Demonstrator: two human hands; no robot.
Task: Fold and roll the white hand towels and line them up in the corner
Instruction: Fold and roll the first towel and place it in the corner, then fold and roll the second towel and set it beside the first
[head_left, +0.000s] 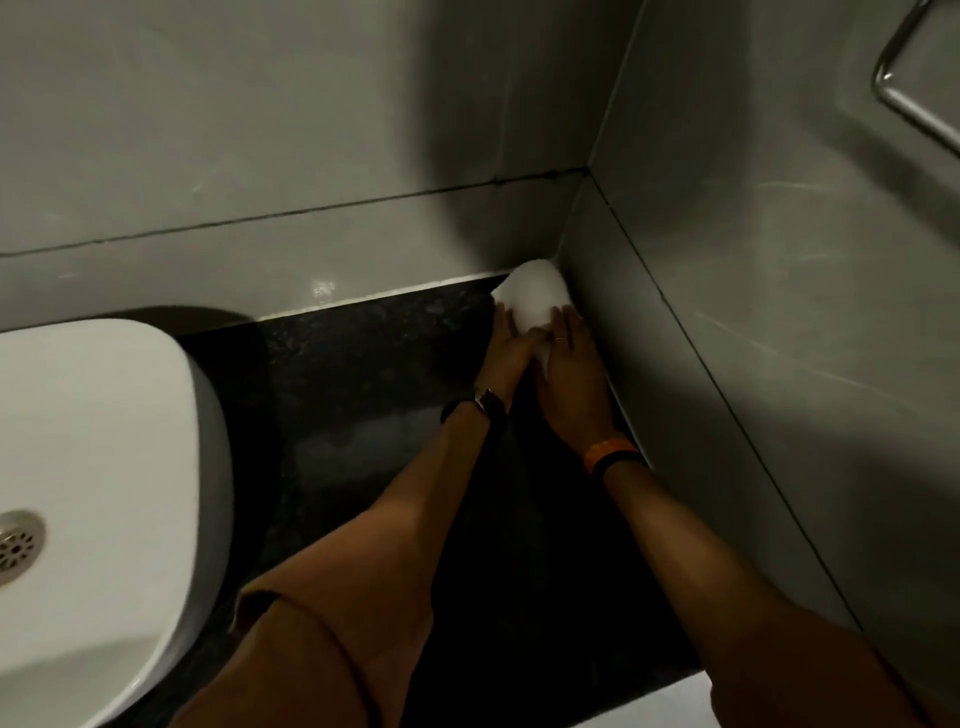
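A rolled white hand towel lies on the black counter, pushed into the far corner where the two grey walls meet. My left hand presses against its left side and near end. On the towel's right side rests my right hand, between the roll and the right wall. Both hands hold the roll; its near end is hidden under my fingers. A dark watch sits on my left wrist and an orange band on my right.
A white basin with a metal drain fills the left of the counter. Grey tiled walls close the back and right. A metal rail hangs on the right wall, top right.
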